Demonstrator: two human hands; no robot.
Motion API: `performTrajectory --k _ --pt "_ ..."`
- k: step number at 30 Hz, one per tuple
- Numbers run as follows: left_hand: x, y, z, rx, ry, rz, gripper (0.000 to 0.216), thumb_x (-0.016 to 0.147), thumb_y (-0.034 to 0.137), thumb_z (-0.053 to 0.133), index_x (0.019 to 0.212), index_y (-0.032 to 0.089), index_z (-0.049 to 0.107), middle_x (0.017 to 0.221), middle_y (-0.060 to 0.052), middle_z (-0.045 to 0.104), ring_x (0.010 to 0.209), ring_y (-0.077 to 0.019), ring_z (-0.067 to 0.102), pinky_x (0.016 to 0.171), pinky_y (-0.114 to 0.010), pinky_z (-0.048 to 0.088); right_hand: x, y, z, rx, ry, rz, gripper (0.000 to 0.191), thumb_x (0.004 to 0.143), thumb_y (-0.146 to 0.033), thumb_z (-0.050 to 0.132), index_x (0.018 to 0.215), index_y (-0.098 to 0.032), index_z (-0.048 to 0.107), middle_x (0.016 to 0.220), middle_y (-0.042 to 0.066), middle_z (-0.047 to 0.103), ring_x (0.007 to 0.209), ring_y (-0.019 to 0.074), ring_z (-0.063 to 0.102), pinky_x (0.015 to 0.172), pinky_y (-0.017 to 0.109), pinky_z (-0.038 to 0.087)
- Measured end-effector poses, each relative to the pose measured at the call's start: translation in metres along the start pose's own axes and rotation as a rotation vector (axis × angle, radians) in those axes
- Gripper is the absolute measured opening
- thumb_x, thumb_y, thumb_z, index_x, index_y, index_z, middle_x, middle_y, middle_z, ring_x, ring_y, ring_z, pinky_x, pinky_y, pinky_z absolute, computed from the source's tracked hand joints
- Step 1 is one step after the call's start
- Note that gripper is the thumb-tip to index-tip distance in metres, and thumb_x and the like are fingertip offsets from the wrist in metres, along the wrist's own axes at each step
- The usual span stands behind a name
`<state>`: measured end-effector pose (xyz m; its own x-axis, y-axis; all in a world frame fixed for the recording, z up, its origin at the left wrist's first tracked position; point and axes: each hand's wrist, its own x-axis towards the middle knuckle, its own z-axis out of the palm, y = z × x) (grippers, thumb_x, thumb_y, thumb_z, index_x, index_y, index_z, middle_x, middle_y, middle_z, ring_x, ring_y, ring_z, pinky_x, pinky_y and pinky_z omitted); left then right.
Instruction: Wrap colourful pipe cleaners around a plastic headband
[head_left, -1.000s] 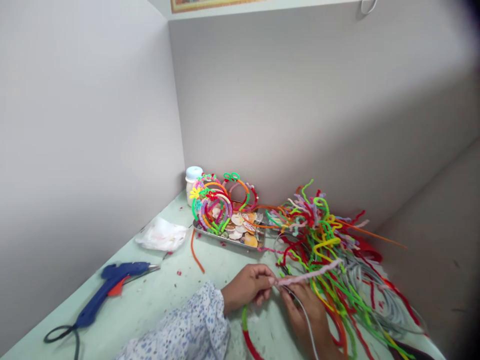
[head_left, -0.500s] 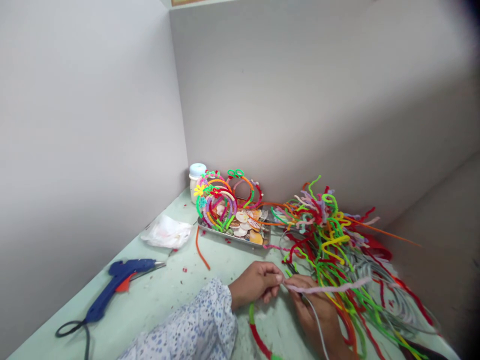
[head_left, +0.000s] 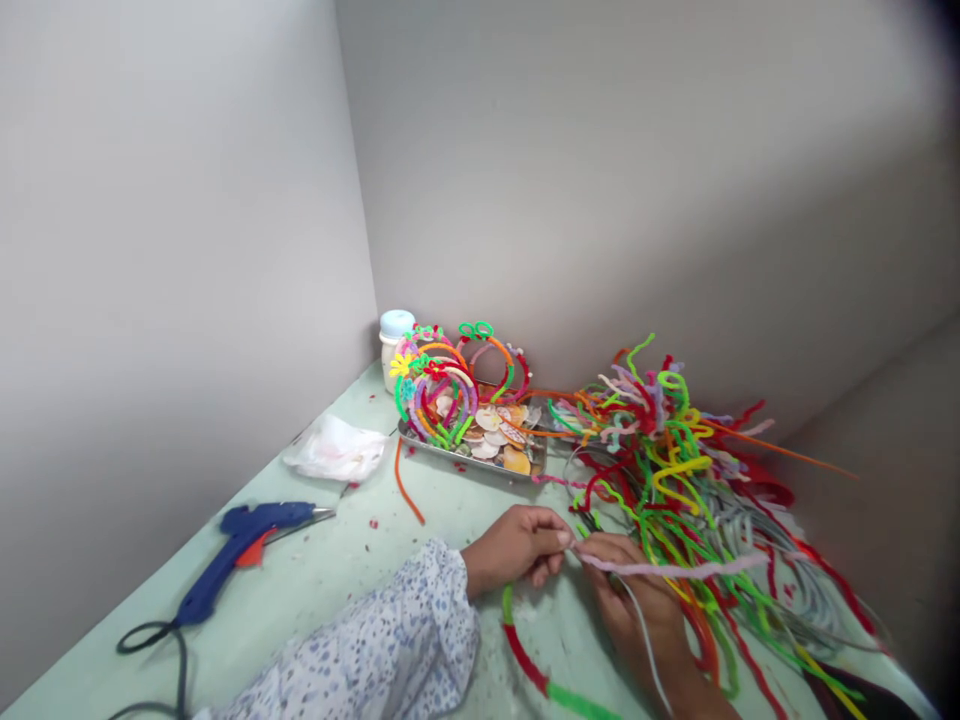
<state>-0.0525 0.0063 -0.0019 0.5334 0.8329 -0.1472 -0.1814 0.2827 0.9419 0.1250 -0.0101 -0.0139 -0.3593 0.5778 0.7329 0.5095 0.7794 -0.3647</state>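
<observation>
My left hand [head_left: 517, 548] pinches one end of a pale pink pipe cleaner [head_left: 675, 568], which stretches out to the right over the table. Just right of it, my right hand [head_left: 630, 592] is closed on the same pink strand and on a thin grey headband [head_left: 649, 650] that runs down toward me. Under both hands lies a headband wrapped in red and green [head_left: 536, 672]. A big heap of coloured pipe cleaners [head_left: 667, 460] spreads to the right of my hands.
A metal tray [head_left: 472, 455] with shells and finished colourful headbands [head_left: 442, 385] stands at the back, a white jar [head_left: 393, 335] behind it. A blue glue gun [head_left: 240, 545] and crumpled white plastic [head_left: 337, 450] lie left. Grey walls close the corner.
The pink pipe cleaner's free end has swung down from slanting upward to lying nearly level. My hands stay together on it. The view has shifted slightly.
</observation>
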Motion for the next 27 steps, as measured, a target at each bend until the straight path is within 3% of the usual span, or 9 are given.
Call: performTrajectory --k 27 --pt "0.003 -0.005 -0.005 -0.037 -0.009 -0.022 0.026 0.072 0.036 0.06 0.083 0.012 0.059 0.05 0.005 0.052 0.033 -0.0041 0.042 0.034 -0.016 0.032 -0.008 0.008 -0.001 0.035 -0.111 0.092 0.02 0.087 -0.019 0.046 0.099 -0.024 0.06 0.093 0.006 0.062 0.084 0.018 0.063 0.07 0.029 0.054"
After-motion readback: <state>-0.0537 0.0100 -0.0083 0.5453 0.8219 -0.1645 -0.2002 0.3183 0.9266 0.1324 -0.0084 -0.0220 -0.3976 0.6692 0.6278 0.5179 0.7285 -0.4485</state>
